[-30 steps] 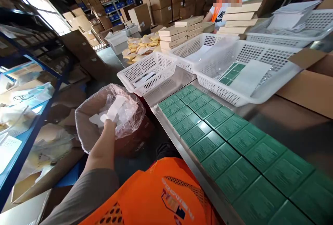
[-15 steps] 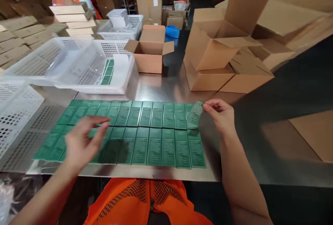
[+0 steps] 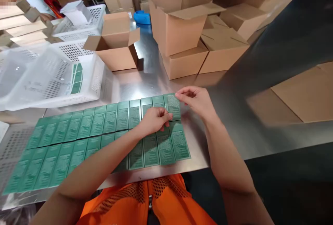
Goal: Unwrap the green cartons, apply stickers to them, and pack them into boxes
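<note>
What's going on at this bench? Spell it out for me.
Two rows of green packs lie side by side on a metal table. The person's right hand has its fingertips at the far right corner of the far row's end pack. The left hand reaches across the rows, its fingertips by that pack's near left corner. An open carton stands behind the rows.
</note>
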{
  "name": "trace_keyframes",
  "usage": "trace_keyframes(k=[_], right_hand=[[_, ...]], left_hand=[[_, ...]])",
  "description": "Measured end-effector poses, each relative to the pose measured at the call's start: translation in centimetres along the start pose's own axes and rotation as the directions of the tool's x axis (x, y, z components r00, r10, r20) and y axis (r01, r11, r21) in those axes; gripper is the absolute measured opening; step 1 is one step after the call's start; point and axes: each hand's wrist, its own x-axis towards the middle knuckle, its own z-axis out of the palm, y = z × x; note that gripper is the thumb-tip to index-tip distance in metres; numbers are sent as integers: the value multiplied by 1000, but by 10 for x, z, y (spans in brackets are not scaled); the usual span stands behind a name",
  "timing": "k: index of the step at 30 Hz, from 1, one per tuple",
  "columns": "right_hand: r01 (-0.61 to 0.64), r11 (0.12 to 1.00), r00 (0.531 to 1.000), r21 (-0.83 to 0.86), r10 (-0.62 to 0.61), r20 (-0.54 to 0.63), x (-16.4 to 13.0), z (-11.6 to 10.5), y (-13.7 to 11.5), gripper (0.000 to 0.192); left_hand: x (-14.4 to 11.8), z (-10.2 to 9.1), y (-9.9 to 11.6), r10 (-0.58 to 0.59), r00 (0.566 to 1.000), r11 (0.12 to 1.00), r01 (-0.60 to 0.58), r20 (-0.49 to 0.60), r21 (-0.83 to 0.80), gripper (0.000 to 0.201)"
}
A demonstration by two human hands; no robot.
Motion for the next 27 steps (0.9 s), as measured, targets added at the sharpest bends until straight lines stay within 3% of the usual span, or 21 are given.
trace_keyframes(k=[5, 14, 27], right_hand=[[-24, 950, 999, -310, 30, 14, 6, 5, 16, 9], [-70, 965, 996, -251, 83, 41, 14, 15, 39, 9], [-61, 954, 995, -294, 83, 64, 18, 17, 45, 9]], left_hand=[[5, 10, -2, -104, 994, 993, 105, -28, 51, 28], [12, 11, 0, -192, 981, 976, 191, -2, 100, 28], [17, 11, 5, -211, 977, 970, 207, 13, 126, 25]])
